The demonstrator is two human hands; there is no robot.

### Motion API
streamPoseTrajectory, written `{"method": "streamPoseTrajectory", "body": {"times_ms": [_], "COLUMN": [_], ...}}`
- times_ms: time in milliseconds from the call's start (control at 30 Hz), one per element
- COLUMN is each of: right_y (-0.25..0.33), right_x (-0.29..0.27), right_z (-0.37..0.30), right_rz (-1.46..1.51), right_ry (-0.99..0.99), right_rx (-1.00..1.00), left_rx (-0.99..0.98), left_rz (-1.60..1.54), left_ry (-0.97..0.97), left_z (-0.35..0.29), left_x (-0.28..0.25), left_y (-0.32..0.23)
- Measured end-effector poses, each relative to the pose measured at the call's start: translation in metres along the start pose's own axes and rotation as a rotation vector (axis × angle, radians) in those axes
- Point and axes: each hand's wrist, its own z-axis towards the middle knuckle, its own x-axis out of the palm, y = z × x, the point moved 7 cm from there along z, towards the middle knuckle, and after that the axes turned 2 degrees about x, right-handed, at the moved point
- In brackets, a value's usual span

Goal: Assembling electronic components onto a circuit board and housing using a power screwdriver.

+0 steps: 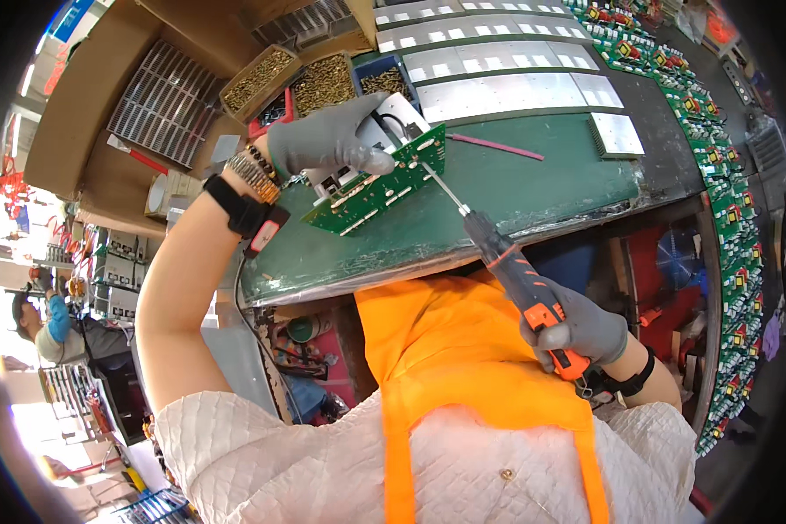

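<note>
My left hand [332,138], in a grey glove, grips a green circuit board [384,192] and holds it tilted up above the green work surface. Behind the board, partly hidden by my fingers, shows a pale metal heatsink block [399,112]. My right hand [578,330], gloved too, is wrapped round a black and orange electric screwdriver [517,272]. Its long thin bit points up and left, with the tip at the board's right part; whether it touches a screw there is too small to tell.
Beyond my left hand stand bins of brass-coloured screws [323,83] and a cardboard box [79,122] with metal grilles. Rows of silver heatsinks [498,96] line the far side. A pink stick [498,147] lies on the green mat [533,188]. Several populated boards [716,175] run along the right.
</note>
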Motion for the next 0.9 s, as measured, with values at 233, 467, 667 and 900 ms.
{"method": "streamPoseTrajectory", "body": {"times_ms": [233, 467, 667, 900], "right_y": [0.059, 0.131, 0.168, 0.188], "right_x": [-0.079, -0.106, -0.13, -0.109], "right_z": [-0.011, 0.031, 0.106, 0.172], "right_rz": [-1.443, -1.724, -1.532, -1.603], "right_ry": [-0.562, -0.576, -0.578, -0.489], "right_rx": [-0.267, -0.397, -0.58, -0.142], "left_rx": [0.088, 0.134, 0.161, 0.21], "left_rz": [0.524, 0.435, 0.525, 0.52], "left_ry": [-0.271, -0.532, -0.773, -0.887], "left_z": [-0.035, -0.092, -0.107, -0.112], "left_x": [0.007, 0.035, 0.07, 0.082], "left_y": [-0.015, -0.004, -0.026, -0.024]}}
